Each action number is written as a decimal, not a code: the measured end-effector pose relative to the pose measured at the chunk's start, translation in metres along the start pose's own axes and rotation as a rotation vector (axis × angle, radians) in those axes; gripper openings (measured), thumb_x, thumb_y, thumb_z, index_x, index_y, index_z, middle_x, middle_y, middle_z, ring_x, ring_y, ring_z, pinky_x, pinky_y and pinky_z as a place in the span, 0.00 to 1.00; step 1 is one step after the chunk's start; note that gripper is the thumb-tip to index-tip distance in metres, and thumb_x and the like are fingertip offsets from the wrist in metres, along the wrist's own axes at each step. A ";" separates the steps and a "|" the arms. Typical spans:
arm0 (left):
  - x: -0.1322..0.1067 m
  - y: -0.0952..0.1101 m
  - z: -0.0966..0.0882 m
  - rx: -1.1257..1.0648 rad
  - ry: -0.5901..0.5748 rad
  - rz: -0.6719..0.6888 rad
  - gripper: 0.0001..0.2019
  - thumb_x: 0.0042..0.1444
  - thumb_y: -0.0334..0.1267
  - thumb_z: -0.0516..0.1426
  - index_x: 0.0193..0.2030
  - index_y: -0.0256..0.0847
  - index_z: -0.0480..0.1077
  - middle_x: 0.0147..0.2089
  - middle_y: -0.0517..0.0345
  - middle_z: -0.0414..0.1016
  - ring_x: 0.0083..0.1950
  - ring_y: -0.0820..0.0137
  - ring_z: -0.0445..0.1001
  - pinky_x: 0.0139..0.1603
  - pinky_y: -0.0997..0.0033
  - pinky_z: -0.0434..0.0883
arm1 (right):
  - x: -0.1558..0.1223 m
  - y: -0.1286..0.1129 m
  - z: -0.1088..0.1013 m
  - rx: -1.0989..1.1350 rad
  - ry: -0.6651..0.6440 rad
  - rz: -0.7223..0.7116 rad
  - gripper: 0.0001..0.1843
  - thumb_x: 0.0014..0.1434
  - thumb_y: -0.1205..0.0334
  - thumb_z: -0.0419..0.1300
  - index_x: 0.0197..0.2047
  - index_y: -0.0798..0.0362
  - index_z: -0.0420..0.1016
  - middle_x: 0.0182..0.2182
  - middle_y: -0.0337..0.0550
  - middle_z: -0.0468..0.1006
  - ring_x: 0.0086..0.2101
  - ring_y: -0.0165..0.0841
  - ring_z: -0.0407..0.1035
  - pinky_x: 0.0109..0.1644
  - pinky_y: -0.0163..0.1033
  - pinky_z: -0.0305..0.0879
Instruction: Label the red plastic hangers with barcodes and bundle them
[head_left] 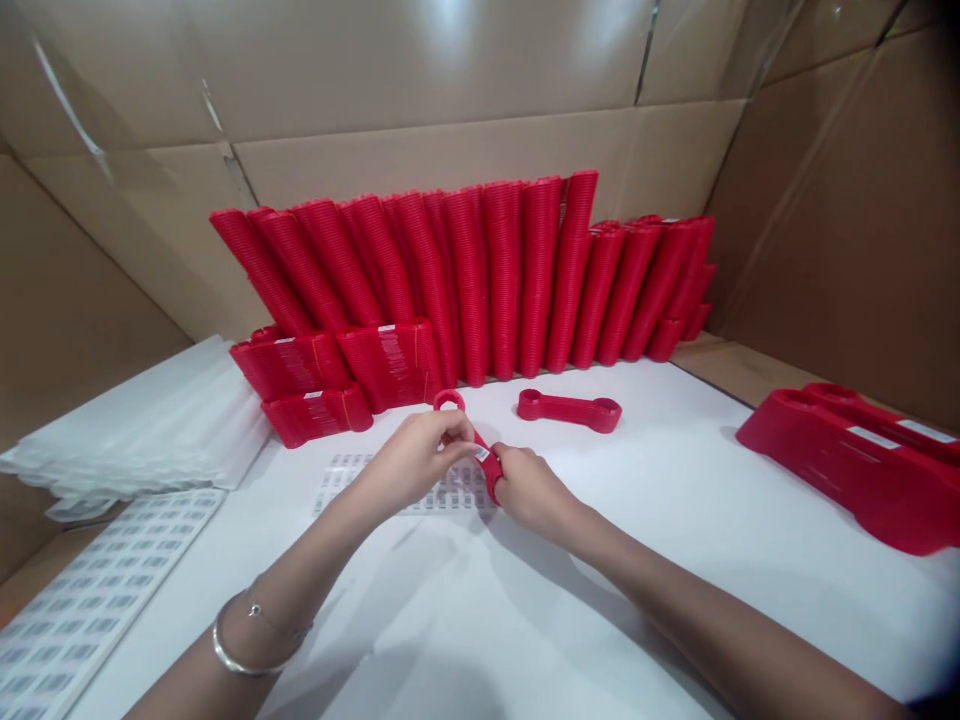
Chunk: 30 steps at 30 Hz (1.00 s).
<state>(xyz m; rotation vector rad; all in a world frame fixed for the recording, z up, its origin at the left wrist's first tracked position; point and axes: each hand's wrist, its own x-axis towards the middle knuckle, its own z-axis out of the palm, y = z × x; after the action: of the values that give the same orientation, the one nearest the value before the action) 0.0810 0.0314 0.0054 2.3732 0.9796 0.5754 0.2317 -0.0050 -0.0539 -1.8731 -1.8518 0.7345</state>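
Observation:
My right hand [531, 488] grips the lower end of a red plastic link piece [491, 468], which has a rounded ring at each end. Its far ring [449, 400] shows beyond my left hand [427, 455]. Thumb and fingers of the left hand pinch a small white label [481, 453] at the piece's face; whether it is fully stuck down I cannot tell. Beneath both hands lies a sheet of printed labels [341, 470], partly covered by them. Behind my right hand a single matching red link [570, 409] rests on the white tabletop [600, 580].
Tall stacks of red links [469, 280] line the back by a cardboard wall [450, 150]. Banded bundles [390, 365] stand at their left end. Clear plastic bags [150, 420] and more label sheets [105, 590] lie left. Another red stack [855, 460] lies right.

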 end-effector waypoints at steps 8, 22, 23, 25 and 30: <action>-0.001 -0.003 0.001 0.095 -0.026 -0.011 0.07 0.53 0.35 0.51 0.27 0.41 0.66 0.29 0.63 0.70 0.31 0.71 0.67 0.33 0.72 0.62 | -0.005 -0.006 -0.003 -0.060 0.010 -0.016 0.11 0.44 0.75 0.49 0.31 0.57 0.66 0.29 0.47 0.72 0.28 0.34 0.64 0.25 0.32 0.50; 0.002 -0.002 0.019 0.689 0.119 0.183 0.09 0.58 0.41 0.48 0.35 0.38 0.64 0.35 0.54 0.66 0.35 0.66 0.62 0.35 0.65 0.62 | -0.006 -0.002 0.002 0.050 0.029 -0.071 0.08 0.44 0.75 0.47 0.28 0.54 0.61 0.25 0.43 0.70 0.23 0.29 0.61 0.24 0.31 0.49; 0.002 -0.004 0.019 0.720 0.144 0.191 0.11 0.57 0.43 0.49 0.37 0.38 0.64 0.36 0.52 0.65 0.36 0.65 0.62 0.35 0.64 0.63 | -0.007 -0.002 0.002 0.069 0.025 -0.081 0.08 0.44 0.75 0.47 0.27 0.54 0.61 0.25 0.42 0.70 0.23 0.29 0.60 0.24 0.31 0.49; 0.003 -0.009 0.016 0.733 0.215 0.194 0.15 0.56 0.47 0.50 0.42 0.36 0.63 0.38 0.50 0.64 0.37 0.63 0.62 0.36 0.62 0.64 | -0.009 -0.002 0.001 0.110 0.012 -0.100 0.08 0.44 0.75 0.47 0.26 0.53 0.60 0.23 0.40 0.69 0.22 0.28 0.60 0.23 0.31 0.50; 0.004 -0.021 0.004 0.439 0.429 0.130 0.14 0.57 0.44 0.49 0.47 0.38 0.62 0.43 0.51 0.59 0.41 0.66 0.65 0.39 0.65 0.67 | -0.014 -0.005 0.002 0.224 -0.028 -0.142 0.08 0.42 0.75 0.46 0.23 0.53 0.59 0.21 0.37 0.68 0.20 0.27 0.60 0.22 0.30 0.51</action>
<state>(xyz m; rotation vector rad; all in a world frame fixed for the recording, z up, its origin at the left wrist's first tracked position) 0.0745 0.0462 -0.0099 2.7784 1.2422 1.0420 0.2266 -0.0187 -0.0507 -1.5831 -1.8141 0.8831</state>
